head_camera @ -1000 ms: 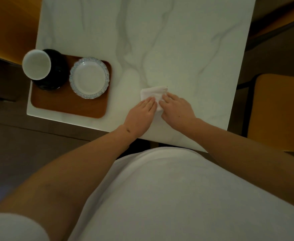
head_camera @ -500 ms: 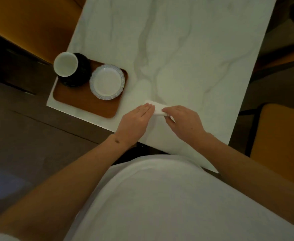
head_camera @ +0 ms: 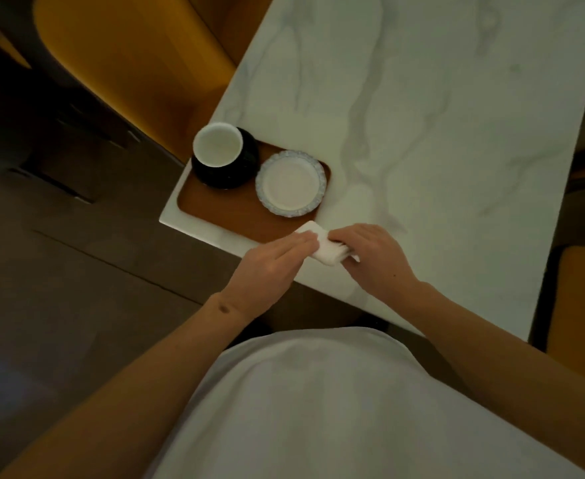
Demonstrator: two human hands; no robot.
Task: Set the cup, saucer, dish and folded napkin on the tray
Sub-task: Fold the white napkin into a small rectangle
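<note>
A brown tray [head_camera: 236, 212] lies at the near left corner of the white marble table [head_camera: 422, 133]. On it a white cup [head_camera: 218, 146] stands on a black saucer [head_camera: 239, 171], with a white dish with a blue patterned rim [head_camera: 289, 183] to their right. A small white napkin [head_camera: 322, 245], folded narrow, lies on the table just off the tray's near right corner. My left hand [head_camera: 270, 264] rests flat with its fingertips on the napkin's left end. My right hand [head_camera: 374, 254] curls over the napkin's right end and pinches it.
Yellow-orange chairs stand at the table's far left [head_camera: 122, 57] and near right [head_camera: 581, 305]. The table's near edge runs right under my hands, with dark floor [head_camera: 59, 288] to the left. The marble beyond the tray stretches far and right.
The napkin has been folded narrower and shifted left toward the tray. Both hands moved left with it, and the view swung so the tray sits nearer the centre.
</note>
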